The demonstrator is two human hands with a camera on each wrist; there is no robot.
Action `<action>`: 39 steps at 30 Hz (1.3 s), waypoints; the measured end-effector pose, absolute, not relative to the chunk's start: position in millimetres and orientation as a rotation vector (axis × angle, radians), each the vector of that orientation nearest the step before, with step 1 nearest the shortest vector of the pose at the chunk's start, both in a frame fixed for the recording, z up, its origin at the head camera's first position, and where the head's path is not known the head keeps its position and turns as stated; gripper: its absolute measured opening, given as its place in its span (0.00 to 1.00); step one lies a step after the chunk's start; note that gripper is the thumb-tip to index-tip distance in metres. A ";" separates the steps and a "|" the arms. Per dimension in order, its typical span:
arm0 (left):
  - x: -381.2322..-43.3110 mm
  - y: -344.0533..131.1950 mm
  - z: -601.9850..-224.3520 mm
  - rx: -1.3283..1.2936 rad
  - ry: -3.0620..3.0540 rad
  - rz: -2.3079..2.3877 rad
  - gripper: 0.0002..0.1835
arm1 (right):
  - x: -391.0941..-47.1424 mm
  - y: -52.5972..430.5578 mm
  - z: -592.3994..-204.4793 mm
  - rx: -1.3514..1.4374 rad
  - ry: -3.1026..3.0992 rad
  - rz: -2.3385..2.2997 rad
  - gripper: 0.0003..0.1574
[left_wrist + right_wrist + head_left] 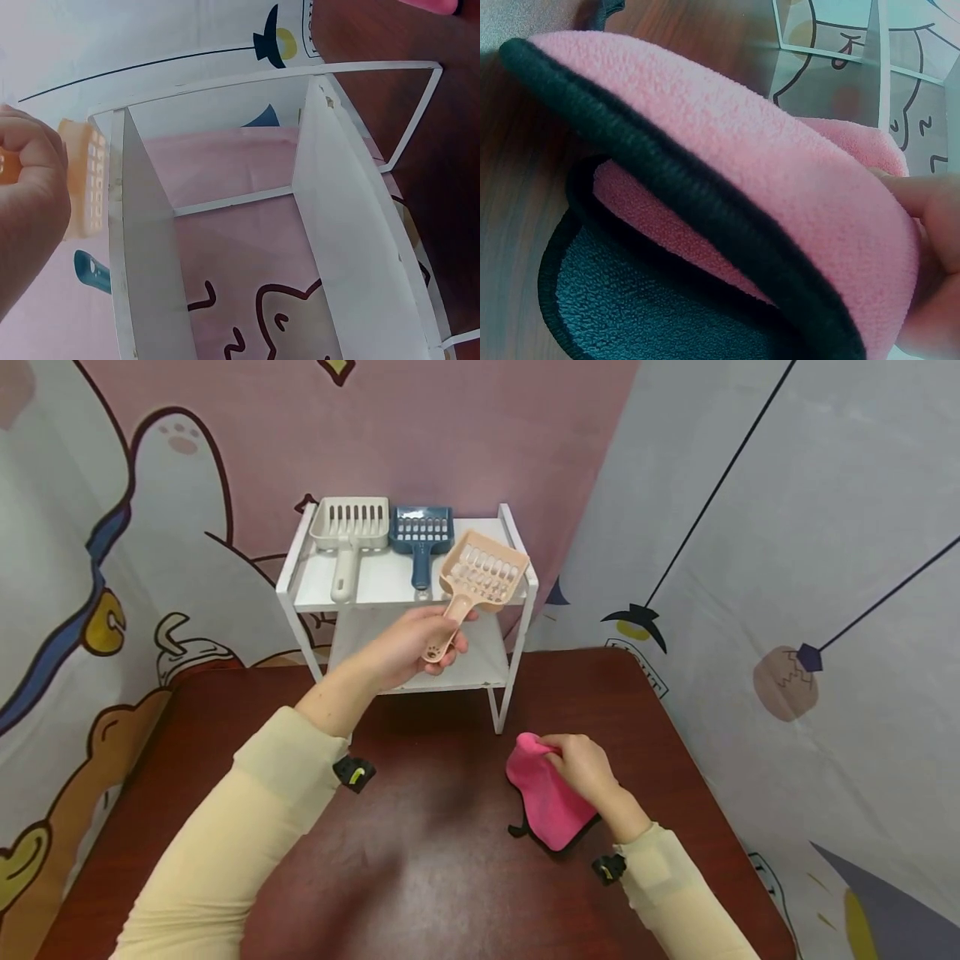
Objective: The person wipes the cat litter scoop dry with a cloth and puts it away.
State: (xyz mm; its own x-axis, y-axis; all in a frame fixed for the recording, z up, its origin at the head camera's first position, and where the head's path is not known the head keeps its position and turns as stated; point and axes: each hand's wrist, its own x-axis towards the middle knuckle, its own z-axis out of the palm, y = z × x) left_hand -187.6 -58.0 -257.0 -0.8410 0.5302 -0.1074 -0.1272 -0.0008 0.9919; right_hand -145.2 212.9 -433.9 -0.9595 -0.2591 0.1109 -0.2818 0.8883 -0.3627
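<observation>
My left hand [420,643] grips the handle of a peach litter scoop [483,568], raised in front of the small white shelf's top tier. In the left wrist view, the scoop [84,180] shows beside the shelf's edge. A white litter scoop [347,543] and a blue litter scoop [422,539] lie side by side on that tier, handles toward me. Lower right, my right hand [588,768] pinches a pink cloth [551,797] by its upper part. The cloth has a black border, and a dark grey-blue side [652,300] shows in the right wrist view.
The two-tier white shelf [300,597] stands at the back of a dark red-brown wooden table [337,877]. Cartoon-printed walls [525,435] close in behind and on both sides. Dark wrist straps [354,772] sit at my sleeves.
</observation>
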 end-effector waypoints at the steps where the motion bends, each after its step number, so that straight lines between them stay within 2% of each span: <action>1: -188.7 -57.0 -256.2 0.407 1.816 1.906 0.18 | -145.2 212.9 -433.7 0.422 -3.002 0.592 0.14; 7: -195.2 -51.1 -253.1 0.332 1.760 2.000 0.16 | -144.5 212.1 -431.7 0.399 -3.028 0.590 0.14; 18: -206.6 -36.8 -252.2 0.217 1.793 2.010 0.21 | -144.5 211.9 -433.4 0.395 -3.024 0.584 0.14; 25: -201.1 -35.7 -253.0 0.159 1.783 1.955 0.16 | -144.2 212.8 -432.9 0.421 -3.001 0.568 0.14; 39: -189.2 -43.7 -255.2 0.332 1.803 1.834 0.20 | -143.7 208.8 -433.1 0.446 -2.987 0.556 0.13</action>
State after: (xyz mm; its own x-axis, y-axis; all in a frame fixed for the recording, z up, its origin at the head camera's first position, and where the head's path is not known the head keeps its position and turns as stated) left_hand -189.2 -43.7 -255.2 -0.8231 0.5336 -0.1943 -0.2035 0.0422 0.9782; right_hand -143.7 208.8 -433.1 -0.9554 -0.2693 0.1216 -0.2950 0.8923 -0.3418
